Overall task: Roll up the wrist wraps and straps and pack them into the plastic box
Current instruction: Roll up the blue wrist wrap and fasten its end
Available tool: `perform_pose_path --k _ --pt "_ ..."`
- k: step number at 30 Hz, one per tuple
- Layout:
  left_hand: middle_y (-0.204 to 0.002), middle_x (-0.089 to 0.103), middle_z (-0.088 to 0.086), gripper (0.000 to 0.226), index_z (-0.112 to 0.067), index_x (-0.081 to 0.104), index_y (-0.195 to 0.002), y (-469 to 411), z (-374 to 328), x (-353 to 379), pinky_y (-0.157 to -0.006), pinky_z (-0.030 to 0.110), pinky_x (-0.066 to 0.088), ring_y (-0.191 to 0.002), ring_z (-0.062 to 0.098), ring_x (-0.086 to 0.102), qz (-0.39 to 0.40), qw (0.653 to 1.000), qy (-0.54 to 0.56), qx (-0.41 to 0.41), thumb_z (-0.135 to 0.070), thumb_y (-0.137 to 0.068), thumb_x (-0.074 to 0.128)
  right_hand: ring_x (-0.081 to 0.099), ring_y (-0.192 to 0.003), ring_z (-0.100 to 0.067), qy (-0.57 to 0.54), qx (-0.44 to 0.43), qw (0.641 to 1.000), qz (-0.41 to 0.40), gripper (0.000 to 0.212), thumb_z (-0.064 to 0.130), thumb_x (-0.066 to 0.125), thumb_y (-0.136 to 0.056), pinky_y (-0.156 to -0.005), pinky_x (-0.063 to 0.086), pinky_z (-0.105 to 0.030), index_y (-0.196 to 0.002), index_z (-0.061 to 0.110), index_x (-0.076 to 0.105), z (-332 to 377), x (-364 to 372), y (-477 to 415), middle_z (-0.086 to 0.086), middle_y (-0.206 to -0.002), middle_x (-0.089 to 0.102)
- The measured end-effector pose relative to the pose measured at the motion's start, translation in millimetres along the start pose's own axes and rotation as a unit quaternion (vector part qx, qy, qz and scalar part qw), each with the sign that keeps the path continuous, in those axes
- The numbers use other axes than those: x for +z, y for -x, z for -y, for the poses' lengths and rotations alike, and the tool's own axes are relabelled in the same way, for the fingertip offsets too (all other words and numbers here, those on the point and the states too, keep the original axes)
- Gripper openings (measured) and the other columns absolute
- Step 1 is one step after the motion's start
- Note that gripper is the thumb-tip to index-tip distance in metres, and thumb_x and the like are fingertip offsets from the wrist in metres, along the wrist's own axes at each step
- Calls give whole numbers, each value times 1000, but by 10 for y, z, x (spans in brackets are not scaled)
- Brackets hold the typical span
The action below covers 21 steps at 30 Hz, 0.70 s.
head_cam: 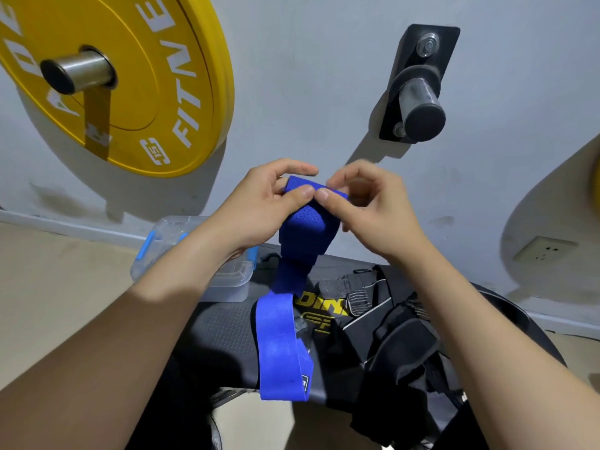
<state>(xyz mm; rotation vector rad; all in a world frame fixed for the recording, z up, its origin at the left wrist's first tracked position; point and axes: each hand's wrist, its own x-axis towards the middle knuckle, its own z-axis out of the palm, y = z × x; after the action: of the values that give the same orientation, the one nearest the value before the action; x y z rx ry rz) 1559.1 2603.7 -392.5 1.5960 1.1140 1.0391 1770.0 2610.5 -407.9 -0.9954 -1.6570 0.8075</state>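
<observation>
The left hand [259, 209] and right hand [373, 209] are raised side by side, thumbs and forefingers pinched closed on the top edge of a long blue elastic wrist wrap [305, 235]. Its loose tail hangs below them onto a black padded bench [224, 332]. Under the left wrist sits a clear plastic box with blue latches [227, 284]; below the right forearm lie black straps [399, 345].

Gym, likely small or home one: big yellow rubber weight plate [130, 76] on wall-mounted steel peg, second empty black-bracketed steel peg [418, 99], black textured padded bench [224, 332], plain grey wall.
</observation>
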Motion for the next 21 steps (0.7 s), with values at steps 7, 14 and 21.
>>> perform_pose_path --k 7,14,21 --pt "-71 76 4 12 -21 70 -117 27 20 -43 -66 32 58 -70 14 72 18 996 -86 32 -21 -105 70 66 -78 -35 84 -19 995 44 12 19 70 -104 -67 50 -45 -105 10 62 -85 71 23 -14 -89 75" --pt "-102 64 39 34 -11 59 -108 46 4 106 -70 57 52 -82 28 57 -10 999 -40 15 -44 -113 51 61 -69 -29 29 -25 999 27 13 12 77 -97 -61 45 -38 -101 10 64 -91 59 23 -9 -84 75" --pt "-105 76 22 21 -13 67 -126 104 69 50 -82 35 63 -92 25 76 -8 1000 8 -18 -8 -106 66 63 -68 -15 7 10 999 45 20 19 88 -89 -61 51 -29 -99 15 71 -64 45 77 -2 -85 74"
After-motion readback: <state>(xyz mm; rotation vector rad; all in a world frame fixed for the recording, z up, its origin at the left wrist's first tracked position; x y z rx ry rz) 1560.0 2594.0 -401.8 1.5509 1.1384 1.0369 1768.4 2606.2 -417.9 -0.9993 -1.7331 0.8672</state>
